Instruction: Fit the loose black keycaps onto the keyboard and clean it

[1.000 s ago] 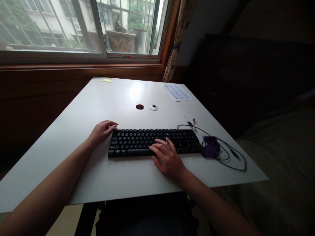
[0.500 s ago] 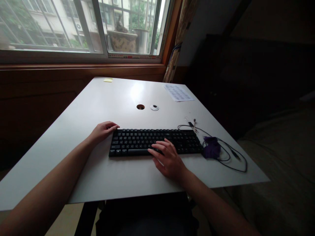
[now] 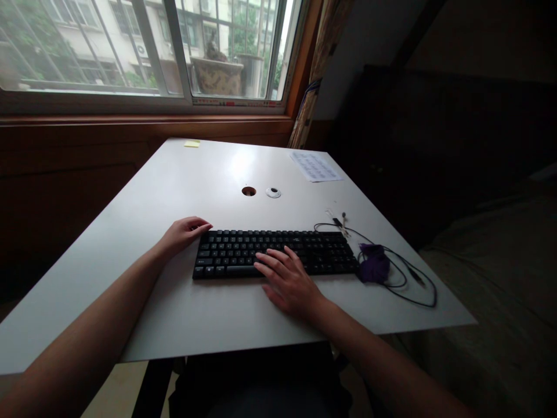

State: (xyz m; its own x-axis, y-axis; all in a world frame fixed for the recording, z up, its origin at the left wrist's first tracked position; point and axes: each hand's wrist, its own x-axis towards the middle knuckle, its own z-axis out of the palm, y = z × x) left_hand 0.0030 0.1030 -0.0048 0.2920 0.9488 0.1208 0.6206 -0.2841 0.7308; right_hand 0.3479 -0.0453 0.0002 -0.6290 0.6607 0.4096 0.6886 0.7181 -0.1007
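Note:
A black keyboard (image 3: 235, 253) lies flat on the white table, its long side roughly parallel to the near edge. At its far left corner is my left hand (image 3: 185, 232), fingers close together and closed on that corner; the fingertips are partly hidden. My right hand (image 3: 289, 283) rests palm down over the middle of the keys and the near edge. Its fingers are stretched out and slightly apart, with nothing held in them. The keys beneath that hand are covered.
To the right of the keyboard lie a purple cloth (image 3: 374, 263) and a looped black cable (image 3: 435, 296). Small thin items (image 3: 342, 223) sit behind its right end. Farther back are a round hole (image 3: 249, 191), a white ring cap (image 3: 274, 192), printed sheets (image 3: 315, 166) and yellow sticky notes (image 3: 192, 143).
My right hand has slid a little to the left across the keys. My left hand stays at the keyboard's corner, and the keyboard has not visibly moved.

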